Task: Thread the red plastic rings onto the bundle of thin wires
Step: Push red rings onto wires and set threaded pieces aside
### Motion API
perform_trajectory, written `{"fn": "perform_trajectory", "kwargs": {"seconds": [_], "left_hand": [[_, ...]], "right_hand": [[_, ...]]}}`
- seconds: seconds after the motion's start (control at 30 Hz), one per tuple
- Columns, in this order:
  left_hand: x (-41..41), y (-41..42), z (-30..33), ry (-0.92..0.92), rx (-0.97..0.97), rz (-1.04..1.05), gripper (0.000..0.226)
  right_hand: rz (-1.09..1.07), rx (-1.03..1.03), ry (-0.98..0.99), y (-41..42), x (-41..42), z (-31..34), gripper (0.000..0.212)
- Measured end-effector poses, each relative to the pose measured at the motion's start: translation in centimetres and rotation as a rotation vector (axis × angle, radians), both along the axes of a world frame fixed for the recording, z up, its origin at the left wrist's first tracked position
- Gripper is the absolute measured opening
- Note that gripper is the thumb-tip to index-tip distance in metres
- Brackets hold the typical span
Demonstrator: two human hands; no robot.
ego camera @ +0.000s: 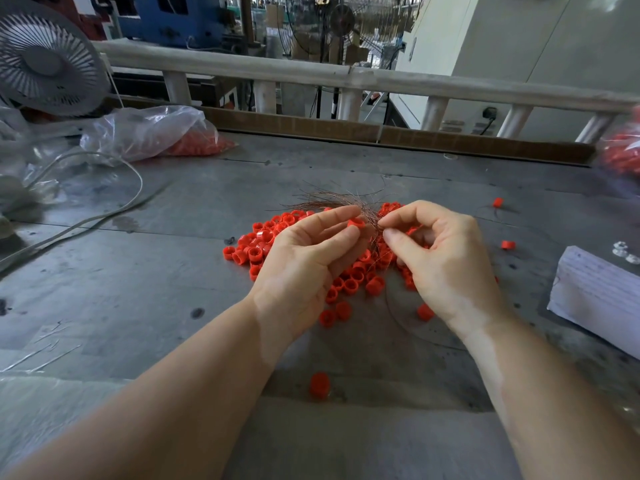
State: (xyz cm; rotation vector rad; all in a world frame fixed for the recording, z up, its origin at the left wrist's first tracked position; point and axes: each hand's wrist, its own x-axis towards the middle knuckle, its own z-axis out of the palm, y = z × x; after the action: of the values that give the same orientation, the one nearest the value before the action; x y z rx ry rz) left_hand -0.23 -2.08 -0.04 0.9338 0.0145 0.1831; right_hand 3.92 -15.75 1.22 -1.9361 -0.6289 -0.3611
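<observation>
Holding one red ring (356, 223) between thumb and forefinger, the left hand (304, 261) hovers above the desk (138, 271) with its other fingers loosely curled. The right hand (440, 258) sits just beside it, thumb and forefinger closed in a pinch on the bundle of thin wires (332, 202), right next to the ring. From that pinch the coppery strands fan up and away to the left, and a few hang down between the two hands. Whether any strand already passes through the ring cannot be told.

Beneath both hands lies a pile of red rings (263, 240) spread on the desk, with single ones scattered near it, one ring (319, 385) closest to the person. A clear plastic bag (149, 133) holding more red pieces rests at the far left, near a grey fan (45, 60). A white block (595, 299) lies at the right edge.
</observation>
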Motion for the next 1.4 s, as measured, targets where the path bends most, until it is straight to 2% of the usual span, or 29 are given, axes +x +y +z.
{"fn": "perform_trajectory", "kwargs": {"seconds": [0.23,0.57,0.8,1.07,1.4], "left_hand": [[-0.04,0.02,-0.14,-0.027,0.041,-0.003,0.026],[0.04,0.02,-0.05,-0.057,0.03,-0.017,0.022],[-0.03,-0.04,0.1,-0.088,0.003,-0.045,0.025],[-0.17,0.07,0.3,-0.082,-0.056,-0.087,0.026],[-0.36,0.1,0.51,-0.029,-0.055,-0.1,0.026]], "right_hand": [[-0.004,-0.012,-0.016,-0.01,-0.07,0.08,0.017],[0.052,0.059,-0.055,0.09,-0.42,0.49,0.022],[0.07,0.071,-0.065,0.11,-0.61,0.66,0.019],[0.077,0.066,-0.061,0.09,-0.76,0.75,0.018],[0.051,0.026,-0.176,0.1,-0.75,0.53,0.023]]}}
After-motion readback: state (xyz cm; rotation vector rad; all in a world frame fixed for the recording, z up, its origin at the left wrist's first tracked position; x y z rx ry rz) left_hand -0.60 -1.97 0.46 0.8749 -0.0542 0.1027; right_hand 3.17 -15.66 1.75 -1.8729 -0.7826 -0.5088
